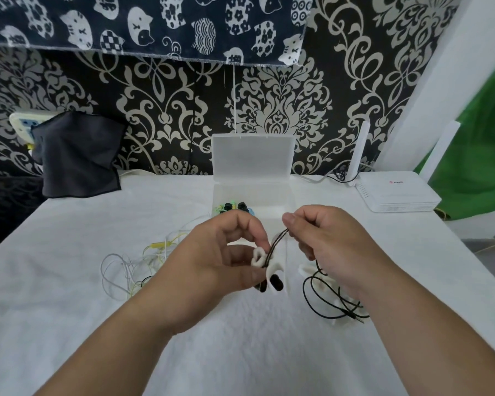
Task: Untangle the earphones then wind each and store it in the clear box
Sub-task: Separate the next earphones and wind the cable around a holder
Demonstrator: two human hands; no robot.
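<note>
Fingers of left hand [220,252]: curled, thumb and forefinger pinching black earphones [277,285] near the buds.
Fingers of right hand [332,247]: curled, pinching their cord above the counter [97,224].
Clear box [252,192]: open, just behind both hands.

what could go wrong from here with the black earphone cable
The black cable trails in loose overlapping loops under the right hand; pulling it taut could tighten a knot. The white and yellow earphones lie tangled close to the left hand and might snag.
</note>
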